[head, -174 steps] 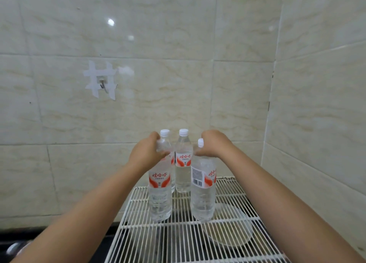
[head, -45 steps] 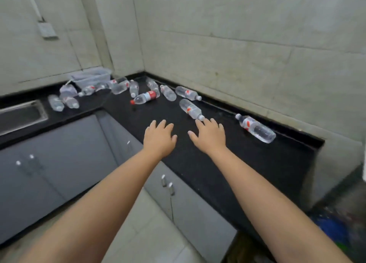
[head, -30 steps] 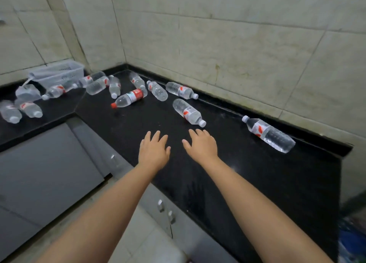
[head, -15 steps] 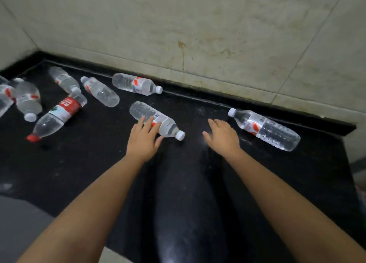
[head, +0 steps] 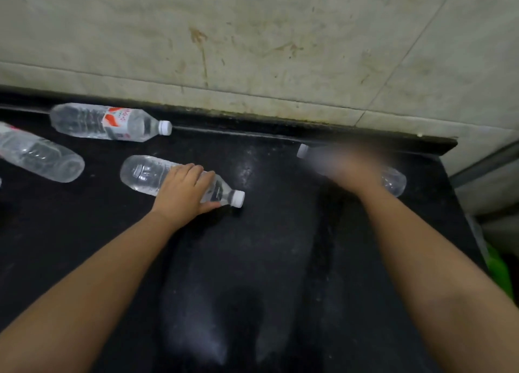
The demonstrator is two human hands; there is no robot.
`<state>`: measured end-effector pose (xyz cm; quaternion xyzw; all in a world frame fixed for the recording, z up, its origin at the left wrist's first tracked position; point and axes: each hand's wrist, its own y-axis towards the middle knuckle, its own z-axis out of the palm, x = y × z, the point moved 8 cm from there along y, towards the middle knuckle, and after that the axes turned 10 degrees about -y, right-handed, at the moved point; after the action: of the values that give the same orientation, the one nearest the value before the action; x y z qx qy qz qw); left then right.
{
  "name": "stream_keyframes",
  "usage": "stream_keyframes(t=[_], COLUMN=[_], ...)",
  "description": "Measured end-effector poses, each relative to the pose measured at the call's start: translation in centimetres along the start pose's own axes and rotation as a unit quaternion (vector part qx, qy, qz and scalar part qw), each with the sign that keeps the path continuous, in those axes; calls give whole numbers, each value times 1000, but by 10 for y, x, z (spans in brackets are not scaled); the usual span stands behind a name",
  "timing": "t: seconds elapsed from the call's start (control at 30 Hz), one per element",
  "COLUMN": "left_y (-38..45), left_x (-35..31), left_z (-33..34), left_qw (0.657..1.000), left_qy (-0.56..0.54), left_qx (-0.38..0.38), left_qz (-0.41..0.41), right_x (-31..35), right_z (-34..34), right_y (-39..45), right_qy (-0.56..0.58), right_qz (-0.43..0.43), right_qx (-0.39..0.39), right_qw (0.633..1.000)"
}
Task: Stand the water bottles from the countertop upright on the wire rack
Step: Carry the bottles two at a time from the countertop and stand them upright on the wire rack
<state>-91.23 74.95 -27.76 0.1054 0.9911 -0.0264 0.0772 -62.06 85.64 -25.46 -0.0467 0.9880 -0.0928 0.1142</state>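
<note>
the left hand (head: 184, 194) is closed around a lying bottle (head: 146, 174) for lifting; the right hand (head: 348, 166) is blurred, its grip cannot be told.

Black speckled countertop (head: 252, 260), clear bottles (head: 106, 122) with white caps, red-and-white label, beige marbled wall tiles (head: 252, 35)

Clear glossy plastic bottles (head: 146, 176) w/ white caps; polished black stone countertop (head: 252, 260).
</note>
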Motion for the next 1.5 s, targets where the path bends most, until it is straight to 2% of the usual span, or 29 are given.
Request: stream_keyframes(t=[0.1, 0.23, 0.33, 0.4, 0.53, 0.63, 0.73, 0.83, 0.93, 1.0, 1.1, 1.17, 1.27, 1.37, 1.5], left_y=[11, 16, 10, -2, -46, -88, -112, -115, -116, -119, -115, -110, -98, -95, -97], left_x=[0, -1, -13, -22, -39, -40, -39, -44, -41, -37, -51, -59, -71, -73, -84], left_z=[-5, -15, -15, -5, 9, 19, 13, -4, -18, -14, 2, 8, 8, 11, 1], left_qw=[1000, 995, 994, 989, 965, 931, 923, 929, 904, 892, 940, 956, 970, 969, 975], left_qy=[-1, -4, 4, -37, -126, -189, -221, -257, -322, -341, -245, -173, -82, -69, -56], left_qx=[17, -5, 42, 75, 85, 95, 37, -60, -133, -129, 0, 42, 47, 45, 27], left_qz=[-13, -96, -103, -123, -213, -297, -312, -259, -249, -267, -239, -232, -226, -233, -213], right_x=[7, 32, 52, 63, 80, 87, 86, 91, 105, 109, 107, 107, 106, 92, 60], right_z=[-4, -4, 1, 9, 22, 33, 37, 34, 31, 32, 35, 33, 32, 32, 18], right_y=[-8, -43, -86, -120, -172, -198, -213, -213, -209, -207, -208, -207, -205, -204, -212], right_qy=[-49, -57, -33, -4, 46, 68, 86, 104, 114, 101, 95, 93, 97, 124, 186], right_qz=[-23, -50, -45, -32, -16, -32, -35, -51, -78, -76, -59, -58, -62, -38, 0], right_qx=[8, 27, 38, 51, 77, 108, 121, 105, 79, 70, 62, 55, 56, 61, 19], right_qw=[999, 997, 998, 998, 996, 991, 988, 988, 987, 990, 992, 992, 992, 990, 982])
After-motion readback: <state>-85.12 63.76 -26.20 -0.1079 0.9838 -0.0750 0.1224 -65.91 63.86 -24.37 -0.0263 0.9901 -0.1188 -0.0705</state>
